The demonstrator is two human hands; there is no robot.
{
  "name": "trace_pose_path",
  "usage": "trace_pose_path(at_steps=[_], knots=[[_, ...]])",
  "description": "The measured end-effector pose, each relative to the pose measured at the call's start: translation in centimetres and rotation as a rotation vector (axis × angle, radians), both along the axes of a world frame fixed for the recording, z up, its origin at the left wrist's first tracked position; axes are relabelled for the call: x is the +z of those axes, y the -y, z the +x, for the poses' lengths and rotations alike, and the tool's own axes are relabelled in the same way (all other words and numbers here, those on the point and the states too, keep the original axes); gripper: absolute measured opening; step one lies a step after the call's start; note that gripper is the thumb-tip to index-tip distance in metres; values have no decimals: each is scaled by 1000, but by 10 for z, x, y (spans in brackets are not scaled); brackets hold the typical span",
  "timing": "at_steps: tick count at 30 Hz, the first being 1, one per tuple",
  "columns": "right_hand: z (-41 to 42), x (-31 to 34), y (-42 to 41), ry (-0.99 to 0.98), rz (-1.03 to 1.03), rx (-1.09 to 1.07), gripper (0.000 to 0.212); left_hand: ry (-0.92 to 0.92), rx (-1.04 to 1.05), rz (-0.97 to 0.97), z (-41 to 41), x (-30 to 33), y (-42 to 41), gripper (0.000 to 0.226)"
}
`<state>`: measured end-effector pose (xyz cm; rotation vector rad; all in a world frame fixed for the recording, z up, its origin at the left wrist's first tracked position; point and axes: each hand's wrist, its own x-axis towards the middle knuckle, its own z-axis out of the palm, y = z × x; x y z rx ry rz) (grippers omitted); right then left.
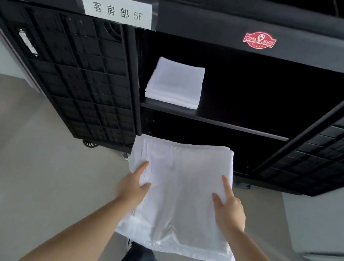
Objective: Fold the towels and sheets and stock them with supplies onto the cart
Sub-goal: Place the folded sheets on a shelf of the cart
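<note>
Both hands carry a folded sheet flat, one on each side edge. The left hand and right hand each have a thumb and forefinger on top, and I'd guess the rest of the fingers are underneath, propping it so the fold doesn't flop open. Its far edge is right at the cart opening, about level with the lower shelf. On the middle shelf, a folded towel stack sits at the left front corner, which leaves room beside it.
</note>
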<state>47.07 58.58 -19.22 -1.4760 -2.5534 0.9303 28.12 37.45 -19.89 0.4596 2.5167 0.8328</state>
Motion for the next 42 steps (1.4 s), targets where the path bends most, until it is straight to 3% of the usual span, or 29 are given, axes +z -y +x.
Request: trace_pose_path(at_steps=[12, 26, 36, 42], knots=[[-112, -78, -61, 65, -23, -64, 60, 63, -61, -66, -122, -74, -68, 64], [-215, -271, -164, -96, 4, -59, 60, -65, -44, -41, -229, -266, -173, 66], [-302, -349, -251, -245, 38, -50, 63, -203, -31, 134, -323, -359, -246, 65], [-340, -396, -298, -257, 58, -2, 63, -166, -28, 206, -370, -399, -277, 66]])
